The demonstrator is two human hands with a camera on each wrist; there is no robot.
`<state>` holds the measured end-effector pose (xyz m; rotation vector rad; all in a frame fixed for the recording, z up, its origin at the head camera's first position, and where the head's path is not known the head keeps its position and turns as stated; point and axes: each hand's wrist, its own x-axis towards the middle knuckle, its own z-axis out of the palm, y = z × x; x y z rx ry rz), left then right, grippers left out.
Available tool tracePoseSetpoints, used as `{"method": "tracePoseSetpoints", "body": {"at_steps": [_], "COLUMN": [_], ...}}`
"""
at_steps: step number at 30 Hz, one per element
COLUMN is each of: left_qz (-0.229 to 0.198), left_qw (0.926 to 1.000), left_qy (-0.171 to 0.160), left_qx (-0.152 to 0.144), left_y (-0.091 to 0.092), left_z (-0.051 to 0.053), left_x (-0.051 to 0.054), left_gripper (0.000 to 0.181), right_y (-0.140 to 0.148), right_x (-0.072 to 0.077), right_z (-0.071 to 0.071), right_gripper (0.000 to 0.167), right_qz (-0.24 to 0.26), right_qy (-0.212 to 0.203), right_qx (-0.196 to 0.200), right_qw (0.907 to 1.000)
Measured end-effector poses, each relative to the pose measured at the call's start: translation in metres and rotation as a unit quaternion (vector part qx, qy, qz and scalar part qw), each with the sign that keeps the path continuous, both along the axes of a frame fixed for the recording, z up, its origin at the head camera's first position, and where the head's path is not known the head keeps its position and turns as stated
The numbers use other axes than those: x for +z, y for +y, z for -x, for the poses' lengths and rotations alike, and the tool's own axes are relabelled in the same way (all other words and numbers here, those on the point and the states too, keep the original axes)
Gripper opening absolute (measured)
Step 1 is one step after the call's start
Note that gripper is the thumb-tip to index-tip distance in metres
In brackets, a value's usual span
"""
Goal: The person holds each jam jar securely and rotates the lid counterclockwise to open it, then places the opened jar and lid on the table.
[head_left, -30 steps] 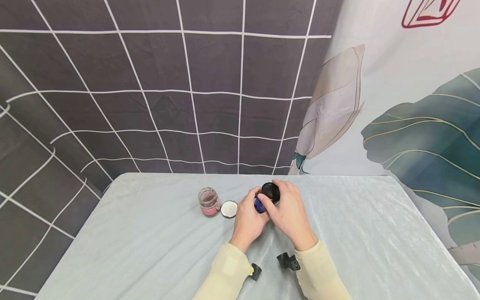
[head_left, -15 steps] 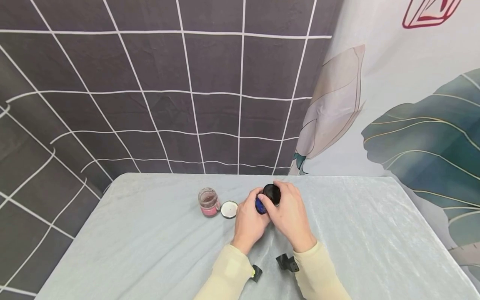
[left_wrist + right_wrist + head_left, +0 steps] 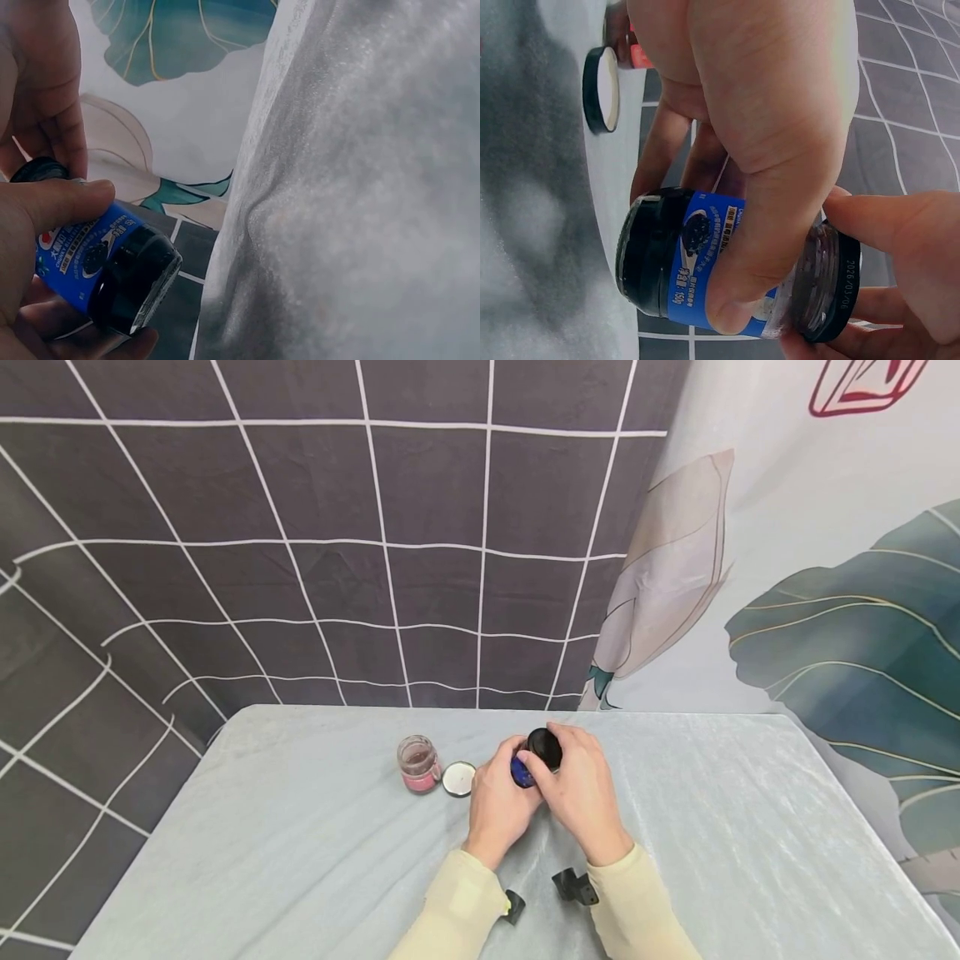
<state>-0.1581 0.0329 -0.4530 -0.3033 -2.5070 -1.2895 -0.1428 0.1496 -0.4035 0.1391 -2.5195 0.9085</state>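
Observation:
My left hand [image 3: 501, 810] grips the body of a dark glass jar [image 3: 81, 259] with a blue label, its thumb lying across the label. At the jar's mouth sits a black lid [image 3: 544, 748], and the fingers and thumb of my right hand [image 3: 583, 789] hold it by the rim. The jar is tilted just above the table, lid end up and to the right. In the right wrist view, a date is printed on the lid's side [image 3: 849, 285], and clear glass shows between lid and label.
Left of my hands, an uncapped glass jar with a pink label [image 3: 418, 765] stands on the pale cloth-covered table [image 3: 300, 852]. Beside it a loose lid [image 3: 458, 779] lies with its white inside up. A dark checked curtain [image 3: 427, 585] hangs behind the table.
Both hands and the jar have shifted very slightly to the right and toward the body. The grip looks the same, and the other jar and loose lid stay in place.

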Motion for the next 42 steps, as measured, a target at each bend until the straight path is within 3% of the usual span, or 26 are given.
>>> {"method": "tracePoseSetpoints", "body": {"at_steps": [42], "left_qz": [-0.002], "left_qw": [0.9998], "left_qy": [-0.020], "left_qx": [-0.007], "left_y": [-0.0034], "left_z": [0.0034], "left_x": [0.0003], "left_gripper": [0.051], "right_y": [0.0004], "right_x": [-0.0002], "right_z": [0.0010], "right_gripper": [0.055], "right_qz": [-0.010], "right_qy": [-0.008], "right_qx": [0.018], "right_qw": [0.9998]}}
